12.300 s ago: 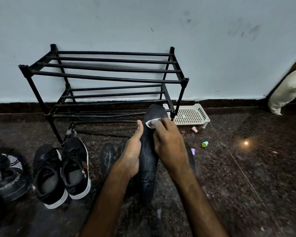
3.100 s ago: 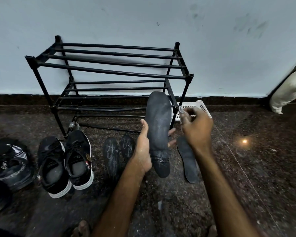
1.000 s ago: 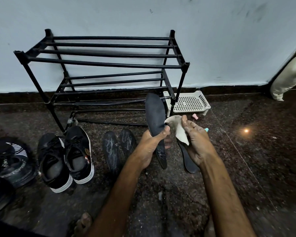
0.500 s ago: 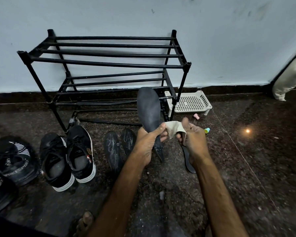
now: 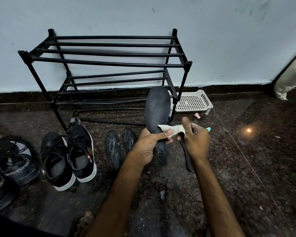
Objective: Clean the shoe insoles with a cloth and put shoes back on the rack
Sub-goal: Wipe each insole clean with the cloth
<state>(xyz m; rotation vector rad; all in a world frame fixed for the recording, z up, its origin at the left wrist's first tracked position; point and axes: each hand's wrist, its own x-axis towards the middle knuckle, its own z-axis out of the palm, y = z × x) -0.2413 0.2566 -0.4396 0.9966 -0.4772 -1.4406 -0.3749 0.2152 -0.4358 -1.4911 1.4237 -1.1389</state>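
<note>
cloth was in the right hand alone a second ago; now both hands pinch it taut, centre frame. left hand fingers also curl round the upright dark insole. we judge wiping paused for a refold. sneakers sit lower left, off the rack. floor insole is half hidden behind the right wrist.

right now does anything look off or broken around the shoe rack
The shoe rack looks damaged: its lowest rods are not parallel like the upper tiers, and one seems to lie slanted on the floor.
</note>
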